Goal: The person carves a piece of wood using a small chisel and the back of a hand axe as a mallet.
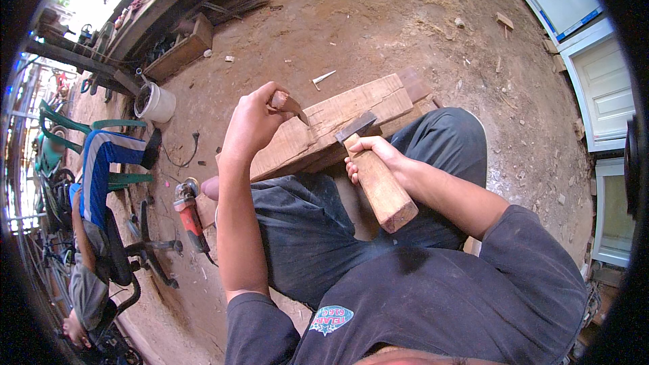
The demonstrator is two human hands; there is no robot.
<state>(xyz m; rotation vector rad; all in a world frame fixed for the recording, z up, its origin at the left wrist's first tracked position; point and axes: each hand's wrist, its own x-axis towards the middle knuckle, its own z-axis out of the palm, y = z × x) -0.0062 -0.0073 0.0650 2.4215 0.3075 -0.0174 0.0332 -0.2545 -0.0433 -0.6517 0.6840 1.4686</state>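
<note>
My left hand is closed on a short chisel-like tool, whose pointed end is at the top of a pale wooden beam. The beam lies crosswise in front of my knees, with more wood beneath it and a crack along its face. My right hand grips a tool with a thick pale wooden handle and a dark metal head at the beam's near edge. Whether that head touches the beam I cannot tell.
A red angle grinder lies left of my leg, near a white bucket. A wooden workbench stands behind. Another person sits at far left. White-framed panels stand at right; a small pale object lies beyond the beam.
</note>
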